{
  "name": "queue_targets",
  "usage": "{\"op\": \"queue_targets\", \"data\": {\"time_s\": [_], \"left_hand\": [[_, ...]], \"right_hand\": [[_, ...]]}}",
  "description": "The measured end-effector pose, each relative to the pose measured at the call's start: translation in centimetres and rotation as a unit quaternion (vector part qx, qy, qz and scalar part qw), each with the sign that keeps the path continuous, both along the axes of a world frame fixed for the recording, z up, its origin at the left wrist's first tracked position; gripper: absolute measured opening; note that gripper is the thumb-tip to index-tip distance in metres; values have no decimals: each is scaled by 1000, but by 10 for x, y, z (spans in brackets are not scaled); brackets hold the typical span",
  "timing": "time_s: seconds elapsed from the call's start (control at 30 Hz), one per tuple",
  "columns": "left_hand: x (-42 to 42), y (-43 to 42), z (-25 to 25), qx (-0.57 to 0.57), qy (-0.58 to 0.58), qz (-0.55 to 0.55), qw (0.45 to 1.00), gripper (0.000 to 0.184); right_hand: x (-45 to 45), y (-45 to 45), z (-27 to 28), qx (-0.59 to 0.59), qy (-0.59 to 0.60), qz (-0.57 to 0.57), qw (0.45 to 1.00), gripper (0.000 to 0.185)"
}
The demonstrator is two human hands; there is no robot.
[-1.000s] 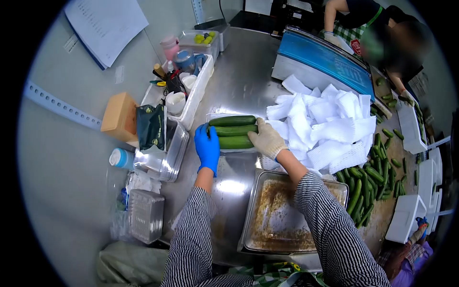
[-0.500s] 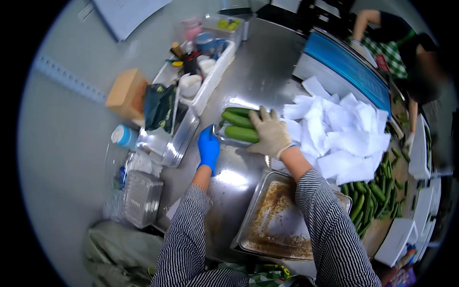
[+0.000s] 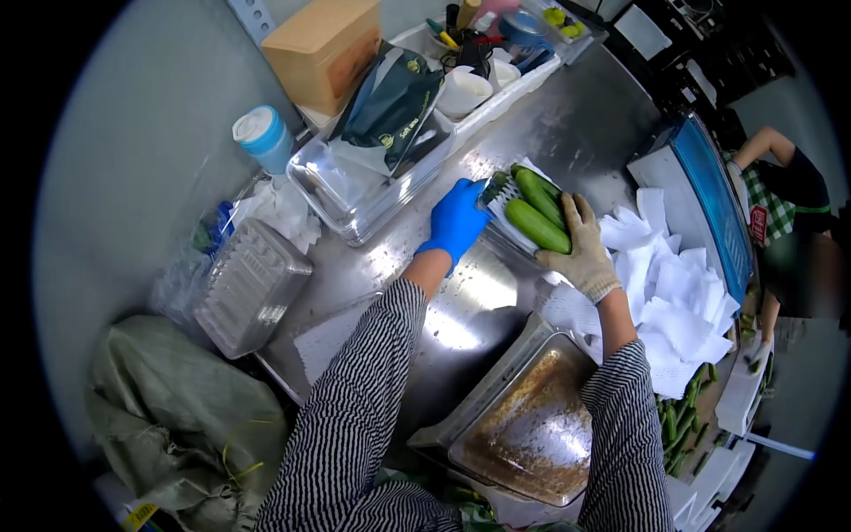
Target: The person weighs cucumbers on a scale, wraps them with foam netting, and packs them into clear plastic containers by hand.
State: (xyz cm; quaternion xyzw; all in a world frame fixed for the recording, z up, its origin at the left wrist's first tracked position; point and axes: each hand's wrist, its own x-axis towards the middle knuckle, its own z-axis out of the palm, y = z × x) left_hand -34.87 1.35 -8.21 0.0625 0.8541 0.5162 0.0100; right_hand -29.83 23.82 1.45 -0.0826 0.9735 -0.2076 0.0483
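A clear plastic tray (image 3: 507,232) with a white textured liner holds green cucumbers (image 3: 538,226) and is tilted between my hands above the steel table. My left hand (image 3: 456,222), in a blue glove, is closed on the tray's left edge. My right hand (image 3: 585,253), in a pale cloth glove, wraps the right end, its thumb at the near corner and its fingers against the cucumber ends. Its fingertips on the tray are partly hidden. White absorbent pads (image 3: 665,293) lie in a loose heap just right of this hand.
Stacked clear trays (image 3: 355,232) and a dark green bag (image 3: 390,106) sit on the left, near a white bin of tools (image 3: 550,66). A stained metal pan (image 3: 523,426) is close to me. Loose cucumbers (image 3: 678,426) and a co-worker (image 3: 780,195) are at right.
My view has turned and come closer. The tray has tilted, showing the liner at its left end. My right hand's spread fingers have drawn in around the tray's right end.
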Motion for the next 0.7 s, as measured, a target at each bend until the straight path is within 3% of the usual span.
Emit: {"op": "queue_targets", "data": {"time_s": [0.17,0.27,0.33,0.5,0.6,0.7], "left_hand": [[-12,3,-1,-54,23,20,998,34],[-19,-1,-10,39,-26,32,998,25],[-23,0,-19,50,14,47,998,21],[-14,-7,-8,2,34,-27,999,22],[-18,-3,-5,-72,31,-23,997,22],[-17,-1,-8,-50,50,-5,998,20]], "right_hand": [[-1,2,-5,-9,-1,-8,1000,105],[0,0,-5,-22,1,-9,1000,105],[0,3,-10,-53,8,-4,999,105],[-2,4,-13,-18,26,14,999,109],[4,-4,-4,50,36,34,998,110],[6,-13,0,84,44,37,995,110]]}}
